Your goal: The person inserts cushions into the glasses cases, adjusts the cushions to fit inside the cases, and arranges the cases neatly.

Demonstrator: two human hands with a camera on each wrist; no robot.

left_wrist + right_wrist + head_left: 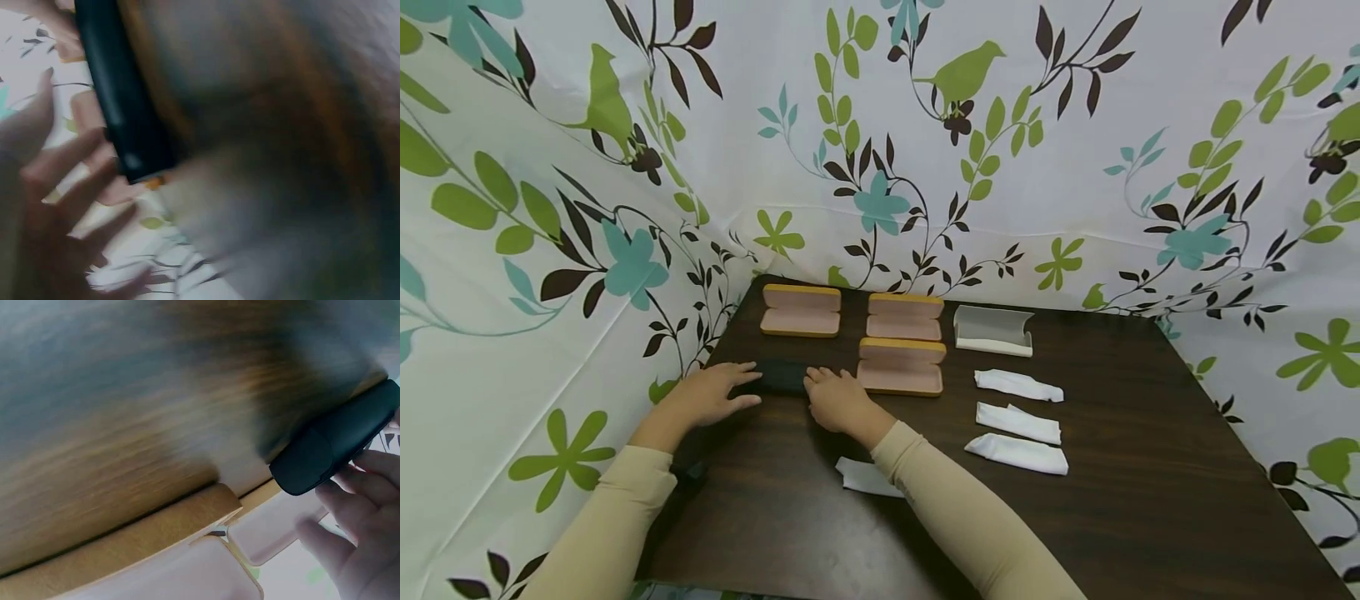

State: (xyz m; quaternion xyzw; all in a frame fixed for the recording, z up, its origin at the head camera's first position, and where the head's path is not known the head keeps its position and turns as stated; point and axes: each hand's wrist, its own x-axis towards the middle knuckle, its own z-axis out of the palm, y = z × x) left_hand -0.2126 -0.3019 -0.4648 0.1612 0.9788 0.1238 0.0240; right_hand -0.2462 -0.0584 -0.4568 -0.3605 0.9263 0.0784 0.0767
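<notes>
A black glasses case (781, 377) lies on the dark table between the two hands, its lid down. At its left end is my left hand (711, 393), with fingers spread and extended; in the left wrist view fingertips come up to the edge of the black case (122, 94). My right hand (838, 403) rests at the case's right end. The right wrist view shows its fingers (365, 487) along the far edge of the case, loosely bent. Just right of this hand stands an opened orange glasses case with pink lining (900, 377).
Two more opened orange cases (801, 323) (905, 327) and an opened pale grey case (992, 344) stand at the back. Three folded white cloths (1018, 425) lie to the right. A greyish cloth (867, 477) lies partly under the right forearm. Patterned curtains (880, 258) border the table.
</notes>
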